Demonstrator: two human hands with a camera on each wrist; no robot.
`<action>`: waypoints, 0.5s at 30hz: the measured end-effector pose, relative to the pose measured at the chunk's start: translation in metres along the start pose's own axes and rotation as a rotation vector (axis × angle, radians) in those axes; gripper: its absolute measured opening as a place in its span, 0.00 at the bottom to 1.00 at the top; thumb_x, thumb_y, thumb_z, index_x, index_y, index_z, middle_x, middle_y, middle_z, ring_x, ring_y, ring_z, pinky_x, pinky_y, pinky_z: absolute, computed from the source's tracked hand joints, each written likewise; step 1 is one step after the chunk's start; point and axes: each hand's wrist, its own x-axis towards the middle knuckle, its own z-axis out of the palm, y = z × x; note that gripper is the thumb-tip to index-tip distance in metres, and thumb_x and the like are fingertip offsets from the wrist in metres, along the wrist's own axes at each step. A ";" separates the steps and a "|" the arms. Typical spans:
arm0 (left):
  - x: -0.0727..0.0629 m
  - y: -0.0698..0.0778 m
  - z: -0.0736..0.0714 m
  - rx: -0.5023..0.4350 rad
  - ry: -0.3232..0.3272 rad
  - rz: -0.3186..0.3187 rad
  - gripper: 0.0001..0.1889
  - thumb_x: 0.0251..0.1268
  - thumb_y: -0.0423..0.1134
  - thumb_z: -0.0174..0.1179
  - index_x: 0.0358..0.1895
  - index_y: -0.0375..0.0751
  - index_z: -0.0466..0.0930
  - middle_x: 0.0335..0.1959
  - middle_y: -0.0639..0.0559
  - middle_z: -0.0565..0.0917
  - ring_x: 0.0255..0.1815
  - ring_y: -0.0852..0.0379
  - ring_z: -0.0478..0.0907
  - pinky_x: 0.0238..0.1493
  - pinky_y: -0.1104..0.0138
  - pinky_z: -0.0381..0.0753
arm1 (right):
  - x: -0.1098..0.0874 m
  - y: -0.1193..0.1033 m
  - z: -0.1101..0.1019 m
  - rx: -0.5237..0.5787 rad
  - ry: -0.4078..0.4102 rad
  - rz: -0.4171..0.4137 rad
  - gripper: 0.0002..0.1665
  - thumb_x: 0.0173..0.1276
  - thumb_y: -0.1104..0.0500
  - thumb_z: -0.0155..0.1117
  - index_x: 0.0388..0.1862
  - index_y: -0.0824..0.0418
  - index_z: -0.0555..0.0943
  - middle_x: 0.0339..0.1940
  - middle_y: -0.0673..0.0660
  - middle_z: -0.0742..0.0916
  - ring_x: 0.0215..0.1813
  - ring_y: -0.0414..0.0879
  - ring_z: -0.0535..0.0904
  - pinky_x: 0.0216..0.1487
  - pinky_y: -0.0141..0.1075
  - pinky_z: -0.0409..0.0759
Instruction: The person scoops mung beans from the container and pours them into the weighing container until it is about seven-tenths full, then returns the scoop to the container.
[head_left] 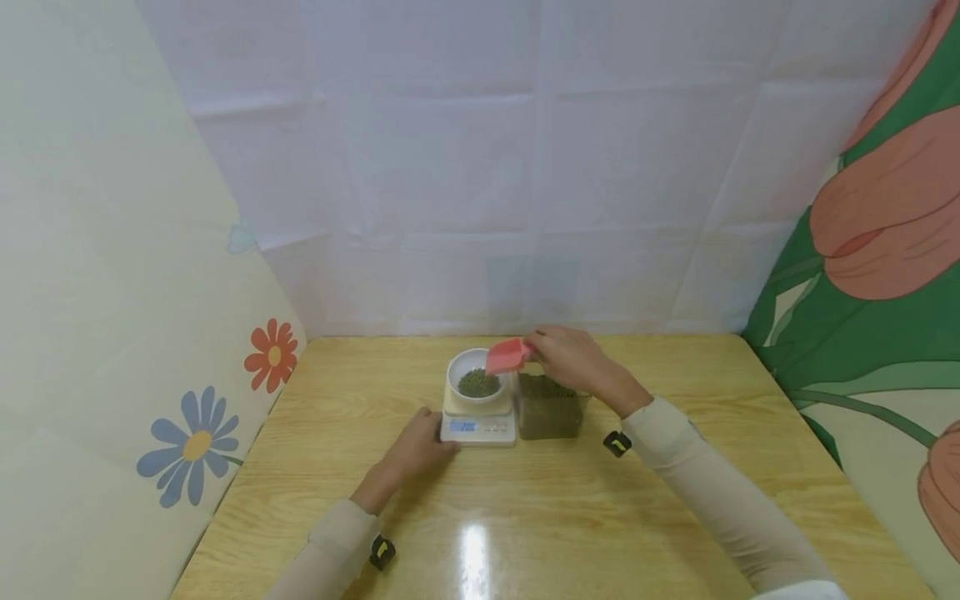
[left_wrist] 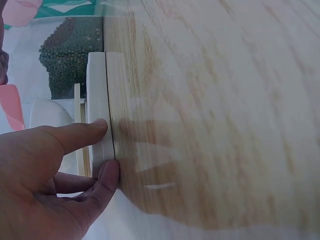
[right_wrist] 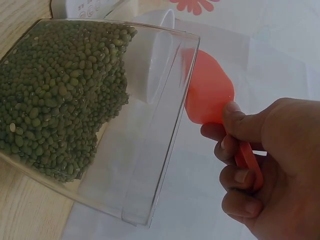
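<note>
Scoop (right_wrist: 210,90): smooth plas. Bean box (right_wrist: 135,165): clear glossy plas. Tbl (head_left: 540,517): wood-grain, glossy. Backdrop (head_left: 465,167): matt, creased, cloth-like.

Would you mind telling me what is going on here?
A person's right hand holds a red plastic scoop over a round white bowl containing small green beans. The bowl sits on a flat white digital scale, whose corner the left hand grips. Beside it stands a clear rectangular box of more beans.
</note>
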 end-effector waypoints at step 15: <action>0.001 -0.001 0.001 0.007 0.008 0.015 0.22 0.64 0.37 0.75 0.57 0.30 0.85 0.38 0.48 0.76 0.39 0.55 0.69 0.41 0.64 0.77 | -0.001 0.000 0.000 0.005 0.005 0.010 0.17 0.79 0.53 0.66 0.56 0.64 0.86 0.47 0.58 0.90 0.47 0.52 0.87 0.51 0.46 0.88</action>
